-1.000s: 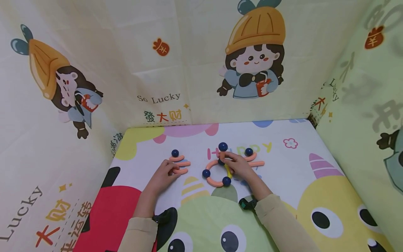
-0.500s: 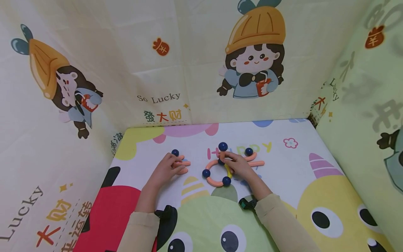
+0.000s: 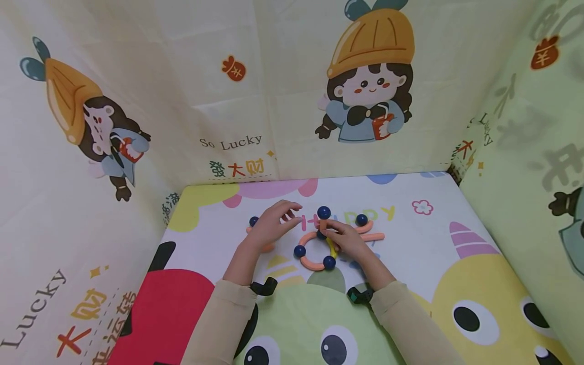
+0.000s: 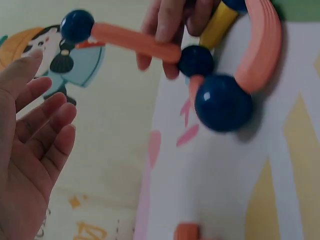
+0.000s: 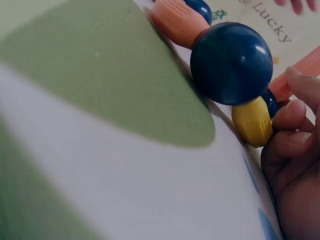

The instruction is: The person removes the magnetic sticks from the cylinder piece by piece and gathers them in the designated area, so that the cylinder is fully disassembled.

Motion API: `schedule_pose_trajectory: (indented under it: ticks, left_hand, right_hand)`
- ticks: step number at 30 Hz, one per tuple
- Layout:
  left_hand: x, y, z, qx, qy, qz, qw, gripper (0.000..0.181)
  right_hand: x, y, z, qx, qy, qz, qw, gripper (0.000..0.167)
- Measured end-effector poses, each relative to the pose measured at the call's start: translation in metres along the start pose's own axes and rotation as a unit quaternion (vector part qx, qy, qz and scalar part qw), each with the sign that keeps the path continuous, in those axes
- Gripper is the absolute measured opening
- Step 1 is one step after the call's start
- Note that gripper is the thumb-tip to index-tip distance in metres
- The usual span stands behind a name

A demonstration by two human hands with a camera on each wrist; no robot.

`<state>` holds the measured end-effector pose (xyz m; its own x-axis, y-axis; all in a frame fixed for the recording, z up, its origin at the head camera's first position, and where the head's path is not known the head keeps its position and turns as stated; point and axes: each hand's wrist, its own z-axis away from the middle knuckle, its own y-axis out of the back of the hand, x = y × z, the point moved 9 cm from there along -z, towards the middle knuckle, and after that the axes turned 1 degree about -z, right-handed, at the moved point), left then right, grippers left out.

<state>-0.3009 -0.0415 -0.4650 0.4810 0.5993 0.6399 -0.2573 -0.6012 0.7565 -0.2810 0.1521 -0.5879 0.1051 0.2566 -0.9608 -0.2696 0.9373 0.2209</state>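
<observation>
A ring of magnetic building pieces lies mid-table: curved orange rods (image 3: 311,265), a curved yellow rod (image 3: 331,247) and dark blue balls (image 3: 329,262). From its far ball rises a straight orange rod (image 4: 125,41), topped by another blue ball (image 3: 324,213). My right hand (image 3: 349,241) pinches that straight rod between thumb and fingers; its fingers also lie beside the yellow rod in the right wrist view. My left hand (image 3: 272,223) hovers left of the topped rod, fingers loosely bent and apart. The left wrist view shows nothing in it.
Left of the ring, a blue ball (image 3: 254,221) and a curved orange rod (image 3: 267,248) lie partly behind my left hand. To the right are a blue ball (image 3: 362,220), a curved orange rod (image 3: 366,227) and a straight orange rod (image 3: 374,236). A printed cloth wall (image 3: 292,152) stands behind.
My left hand has left the loose rods on the left and moved right and away from me, towards the ball-topped rod. My right hand and the ring have stayed in place.
</observation>
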Motion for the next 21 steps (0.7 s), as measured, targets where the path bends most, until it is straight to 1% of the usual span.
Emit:
schedule_pose_trajectory:
  ticks: [4,7,10,13,16,18,21]
  left_hand:
    - [0.017,-0.011,-0.014,-0.017,-0.002,0.009,0.9998,0.046]
    - [0.026,-0.019,-0.021,-0.031,-0.004,0.012,0.9994,0.051]
    - [0.031,-0.027,-0.027,-0.043,-0.009,0.014,0.9989,0.054]
    - [0.036,-0.032,-0.031,-0.051,-0.012,0.018,0.9985,0.053]
    - [0.04,-0.037,-0.033,-0.054,-0.019,0.012,0.9983,0.051]
    - [0.043,-0.039,-0.034,-0.056,-0.021,0.006,0.9982,0.049]
    - [0.045,-0.038,-0.034,-0.055,-0.021,0.002,0.9983,0.047]
  right_hand:
    - [-0.002,0.0,0.001,0.001,0.006,0.007,1.0,0.042]
    - [-0.004,0.0,0.0,-0.001,0.014,0.008,0.9999,0.039]
    - [-0.006,0.0,0.0,-0.005,0.025,0.012,0.9996,0.039]
    - [-0.007,0.0,-0.001,-0.007,0.032,0.024,0.9992,0.036]
    - [-0.007,0.002,0.0,-0.003,0.033,0.035,0.9988,0.033]
    - [-0.007,0.002,0.0,-0.001,0.03,0.039,0.9988,0.031]
    - [-0.006,0.003,0.0,0.001,0.027,0.043,0.9987,0.035]
